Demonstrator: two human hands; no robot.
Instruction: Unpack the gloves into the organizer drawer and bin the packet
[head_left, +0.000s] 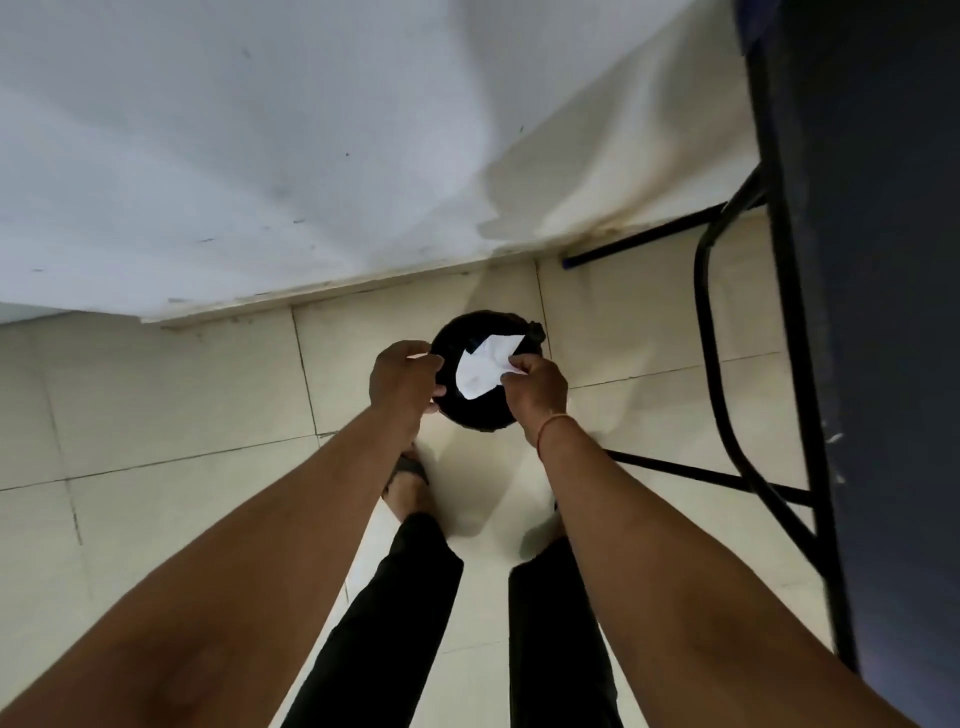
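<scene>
I look straight down at a round black bin (480, 413) lined with a dark bag, standing on the tiled floor near the wall. My right hand (535, 387) pinches a crumpled white packet (483, 366) by its right edge and holds it over the bin's mouth. My left hand (402, 376) grips the bin's left rim, fingers curled over the liner. The gloves and the organizer drawer are out of view.
A white wall (260, 156) with a skirting runs across the top. A dark table (883, 312) with black metal legs (717, 364) stands at the right, one leg bar on the floor beside the bin. My feet and black trousers (415, 597) are below.
</scene>
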